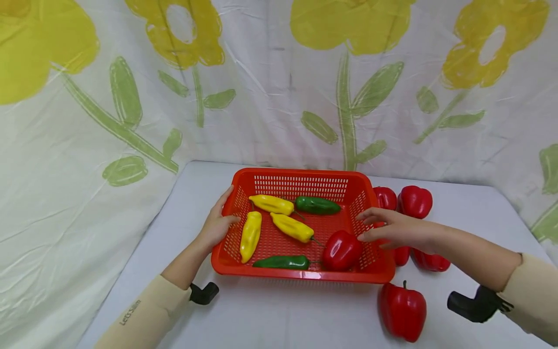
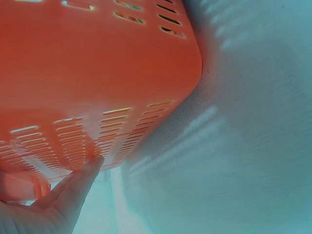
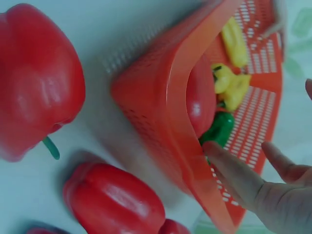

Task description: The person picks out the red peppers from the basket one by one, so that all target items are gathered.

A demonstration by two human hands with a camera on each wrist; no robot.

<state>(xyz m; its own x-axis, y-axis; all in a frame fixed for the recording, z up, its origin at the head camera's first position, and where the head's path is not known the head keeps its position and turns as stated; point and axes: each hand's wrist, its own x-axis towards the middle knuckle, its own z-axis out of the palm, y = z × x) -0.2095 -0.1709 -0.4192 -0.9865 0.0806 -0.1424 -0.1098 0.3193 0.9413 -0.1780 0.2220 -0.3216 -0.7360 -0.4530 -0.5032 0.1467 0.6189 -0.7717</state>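
A red plastic basket (image 1: 283, 277) with slotted walls sits on the table. My left hand (image 1: 216, 224) grips its left rim, the thumb over the inside and the fingers along the outer wall. In the left wrist view those fingers (image 2: 80, 187) lie against the slots. Over the right rim is my right hand (image 1: 398, 230), fingers spread and holding nothing. Just beside its fingertips, a red bell pepper (image 1: 342, 250) lies in the basket's front right corner. Three yellow peppers (image 1: 293, 228) and two green peppers (image 1: 317, 205) lie around the basket floor.
Right of the basket, several red bell peppers (image 1: 415, 201) rest on the white table (image 1: 270, 315), some partly hidden by my right hand. One red bell pepper (image 1: 403, 311) stands nearer the front. Behind hangs a flower-printed curtain (image 1: 270, 97).
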